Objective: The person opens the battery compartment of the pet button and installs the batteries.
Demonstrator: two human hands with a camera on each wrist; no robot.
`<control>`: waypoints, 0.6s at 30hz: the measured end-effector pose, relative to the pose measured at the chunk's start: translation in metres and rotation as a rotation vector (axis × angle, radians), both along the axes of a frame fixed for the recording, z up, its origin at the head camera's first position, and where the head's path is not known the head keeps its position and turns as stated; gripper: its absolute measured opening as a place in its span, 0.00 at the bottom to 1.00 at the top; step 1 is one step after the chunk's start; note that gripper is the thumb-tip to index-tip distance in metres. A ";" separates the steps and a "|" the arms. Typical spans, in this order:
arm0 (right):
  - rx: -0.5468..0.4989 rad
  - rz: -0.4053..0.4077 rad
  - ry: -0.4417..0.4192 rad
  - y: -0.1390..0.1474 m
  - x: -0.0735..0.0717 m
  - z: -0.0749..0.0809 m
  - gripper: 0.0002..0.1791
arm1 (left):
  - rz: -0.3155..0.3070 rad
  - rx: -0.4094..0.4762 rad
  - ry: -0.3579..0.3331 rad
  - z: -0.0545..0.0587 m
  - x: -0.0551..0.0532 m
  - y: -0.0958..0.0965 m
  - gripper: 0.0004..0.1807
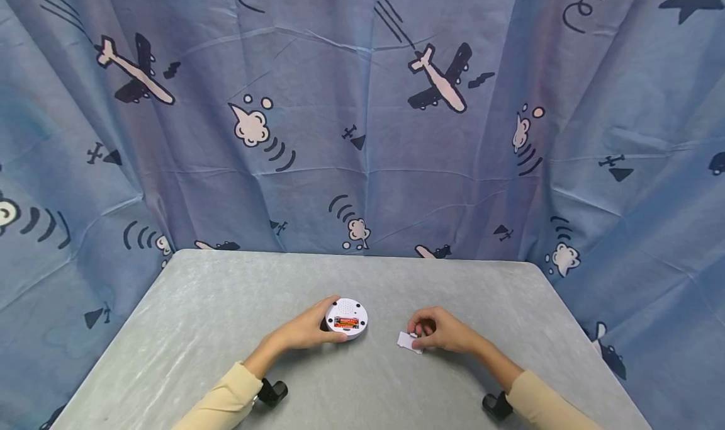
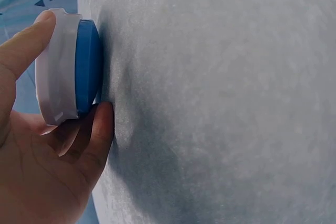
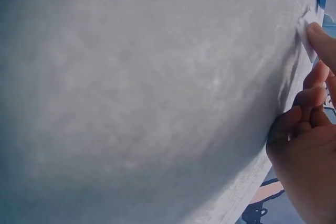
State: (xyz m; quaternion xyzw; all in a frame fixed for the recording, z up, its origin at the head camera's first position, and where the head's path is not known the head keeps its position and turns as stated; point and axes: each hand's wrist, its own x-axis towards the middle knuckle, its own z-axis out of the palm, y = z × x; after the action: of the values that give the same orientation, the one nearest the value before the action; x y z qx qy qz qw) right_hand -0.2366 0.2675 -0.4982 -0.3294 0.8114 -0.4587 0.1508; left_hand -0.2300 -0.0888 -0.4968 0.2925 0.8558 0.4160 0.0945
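Note:
My left hand (image 1: 306,327) grips a round white battery-powered device (image 1: 355,308) by its left side, thumb and fingers spread around the rim. Its underside faces up, with a speaker grille, dark feet and an uncovered compartment holding red batteries (image 1: 346,322). Seen in the left wrist view, the white housing (image 2: 59,72) has a blue part (image 2: 87,66) facing the table. To the right, my right hand (image 1: 447,331) pinches a small white battery cover (image 1: 404,340) between thumb and fingers, low over the tabletop. The same cover (image 3: 306,38) shows partly behind the thumb in the right wrist view.
A light grey table (image 1: 238,291) with rounded far corners lies under both hands. Behind it and at both sides hangs a blue curtain (image 1: 317,216) printed with planes and clouds. Black wrist bands (image 1: 273,393) sit beside the cream sleeves (image 1: 226,395).

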 end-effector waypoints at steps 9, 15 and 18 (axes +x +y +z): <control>-0.002 0.030 -0.024 0.001 0.000 0.003 0.09 | -0.004 0.016 -0.009 0.000 0.000 0.001 0.47; -0.007 -0.008 -0.010 -0.002 -0.002 0.009 0.08 | 0.000 0.019 -0.009 -0.002 -0.001 0.000 0.48; -0.015 -0.028 0.022 -0.004 -0.005 0.011 0.08 | 0.000 0.021 -0.012 -0.002 -0.001 0.000 0.48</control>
State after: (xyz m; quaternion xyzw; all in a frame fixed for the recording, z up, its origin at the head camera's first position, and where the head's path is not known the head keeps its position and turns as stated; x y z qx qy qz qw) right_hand -0.2411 0.2632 -0.4873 -0.3242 0.8141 -0.4631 0.1333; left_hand -0.2311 -0.0886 -0.4984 0.2908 0.8509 0.4267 0.0964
